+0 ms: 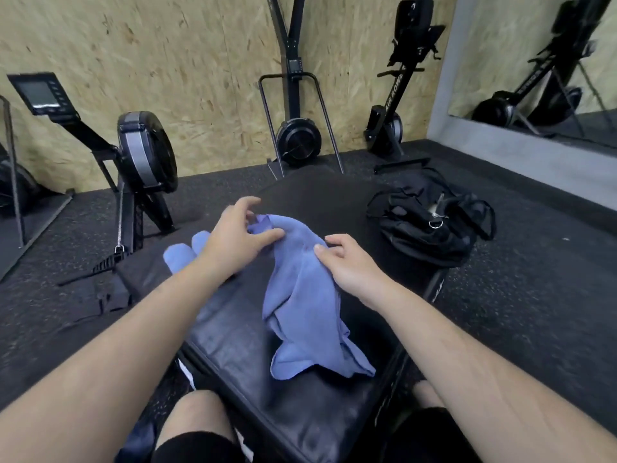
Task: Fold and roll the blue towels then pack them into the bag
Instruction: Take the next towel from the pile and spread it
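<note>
A crumpled blue towel (305,305) hangs between my hands over a black padded box (240,345). My left hand (235,240) pinches its far corner with thumb and fingers. My right hand (344,262) grips its upper edge near the middle. Two rolled blue towels (185,252) lie on the box's left part, partly hidden behind my left wrist. A black duffel bag (430,225) sits on the box's far right corner, its top open and straps loose.
Rowing machines (140,155) and a ski trainer (297,138) stand along the wooden wall behind the box. A mirror (547,61) leans at the right. Black rubber floor surrounds the box. My knees (197,416) are at its near edge.
</note>
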